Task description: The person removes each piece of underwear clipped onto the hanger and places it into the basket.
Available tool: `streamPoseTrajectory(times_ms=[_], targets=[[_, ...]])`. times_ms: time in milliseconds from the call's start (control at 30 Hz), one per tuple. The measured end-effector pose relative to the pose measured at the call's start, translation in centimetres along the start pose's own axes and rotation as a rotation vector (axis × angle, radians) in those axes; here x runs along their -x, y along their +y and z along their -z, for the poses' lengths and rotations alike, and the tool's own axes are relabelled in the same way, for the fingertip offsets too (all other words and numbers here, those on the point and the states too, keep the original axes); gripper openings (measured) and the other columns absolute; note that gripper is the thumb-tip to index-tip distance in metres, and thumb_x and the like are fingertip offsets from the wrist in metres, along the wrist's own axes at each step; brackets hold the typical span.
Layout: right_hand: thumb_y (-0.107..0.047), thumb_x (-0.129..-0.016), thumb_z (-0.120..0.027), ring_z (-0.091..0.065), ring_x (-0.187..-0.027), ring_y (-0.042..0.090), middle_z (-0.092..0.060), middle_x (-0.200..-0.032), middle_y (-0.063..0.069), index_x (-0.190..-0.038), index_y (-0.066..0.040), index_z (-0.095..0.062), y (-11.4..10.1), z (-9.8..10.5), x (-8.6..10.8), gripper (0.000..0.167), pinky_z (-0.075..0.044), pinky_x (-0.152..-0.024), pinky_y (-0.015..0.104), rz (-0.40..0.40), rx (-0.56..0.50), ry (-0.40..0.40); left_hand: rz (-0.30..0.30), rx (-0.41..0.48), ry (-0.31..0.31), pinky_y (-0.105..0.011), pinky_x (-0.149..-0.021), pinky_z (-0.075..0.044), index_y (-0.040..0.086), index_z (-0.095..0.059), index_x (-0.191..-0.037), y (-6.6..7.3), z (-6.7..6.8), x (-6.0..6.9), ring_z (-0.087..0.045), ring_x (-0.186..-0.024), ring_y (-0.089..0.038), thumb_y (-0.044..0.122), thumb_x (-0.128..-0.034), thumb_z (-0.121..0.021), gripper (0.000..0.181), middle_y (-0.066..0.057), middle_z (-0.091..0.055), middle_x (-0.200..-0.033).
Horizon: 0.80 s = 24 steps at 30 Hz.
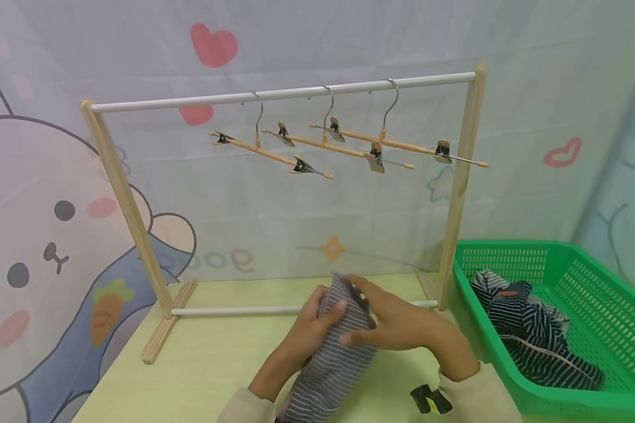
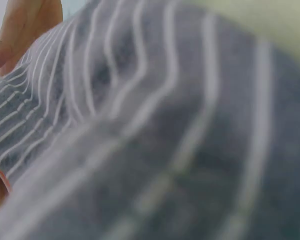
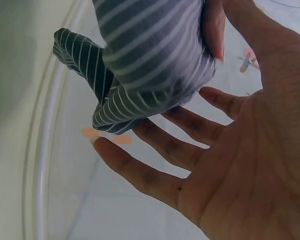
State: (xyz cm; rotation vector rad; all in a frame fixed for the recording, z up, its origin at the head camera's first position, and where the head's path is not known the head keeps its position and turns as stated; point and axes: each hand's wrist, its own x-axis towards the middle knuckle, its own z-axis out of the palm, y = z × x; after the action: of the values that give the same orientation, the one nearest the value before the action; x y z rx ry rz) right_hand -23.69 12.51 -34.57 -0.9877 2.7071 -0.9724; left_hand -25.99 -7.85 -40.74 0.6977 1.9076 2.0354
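A grey garment [image 1: 334, 370] with thin white stripes hangs folded between both hands, over the front of the table; which kind of garment it is cannot be made out. My left hand [image 1: 308, 329] grips its edge, thumb on the near side. Close against the other side is my right hand [image 1: 404, 320], its fingers spread and fairly straight; in the right wrist view the fingertips [image 3: 107, 150] reach under or behind the cloth [image 3: 150, 50]. Striped fabric [image 2: 155, 120] fills most of the left wrist view and hides the left fingers.
A wooden rack [image 1: 461, 176] with a white top rail [image 1: 190, 101] stands behind the hands. Three clip hangers [image 1: 275, 155] hang from it. At the right, a green basket [image 1: 561, 249] holds dark striped clothing [image 1: 534, 329]. A small black object [image 1: 430, 399] lies near the right sleeve.
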Motion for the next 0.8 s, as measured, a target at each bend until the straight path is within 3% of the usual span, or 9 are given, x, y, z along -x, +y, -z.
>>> streamPoseTrajectory(times_ms=[100, 367, 800], targets=[[-0.051, -0.084, -0.075, -0.034, -0.145, 0.039, -0.022, -0.162, 0.021, -0.159, -0.006, -0.01, -0.3, -0.4, -0.2, 0.109, -0.038, -0.112, 0.058, 0.02, -0.007, -0.03, 0.008, 0.029, 0.038, -0.029, -0.072, -0.056, 0.008, -0.039, -0.12, -0.1, -0.3, -0.1, -0.066, -0.083, -0.014, 0.036, -0.1035, -0.052, 0.035, -0.003, -0.06, -0.101], [-0.051, -0.079, -0.08, -0.043, -0.139, 0.031, -0.024, -0.162, 0.017, -0.16, -0.009, -0.005, -0.5, -1.1, -0.5, 0.118, -0.042, -0.11, 0.052, 0.058, 0.011, -0.027, 0.019, 0.104, 0.118, -0.029, -0.075, -0.056, 0.008, -0.04, -0.123, 0.1, -1.0, 0.1, -0.066, -0.085, -0.014, 0.039, -0.1023, -0.053, 0.04, -0.002, -0.062, -0.099], [-0.033, -0.093, -0.07, -0.043, -0.141, 0.036, -0.037, -0.154, 0.023, -0.154, 0.0, -0.015, -0.4, -1.1, -0.7, 0.089, -0.04, -0.111, 0.054, 0.15, 0.089, 0.023, -0.005, 0.175, 0.16, -0.031, -0.071, -0.058, 0.01, -0.039, -0.122, 0.3, -1.6, -0.1, -0.069, -0.082, -0.015, 0.032, -0.1007, -0.058, 0.036, -0.001, -0.066, -0.099]])
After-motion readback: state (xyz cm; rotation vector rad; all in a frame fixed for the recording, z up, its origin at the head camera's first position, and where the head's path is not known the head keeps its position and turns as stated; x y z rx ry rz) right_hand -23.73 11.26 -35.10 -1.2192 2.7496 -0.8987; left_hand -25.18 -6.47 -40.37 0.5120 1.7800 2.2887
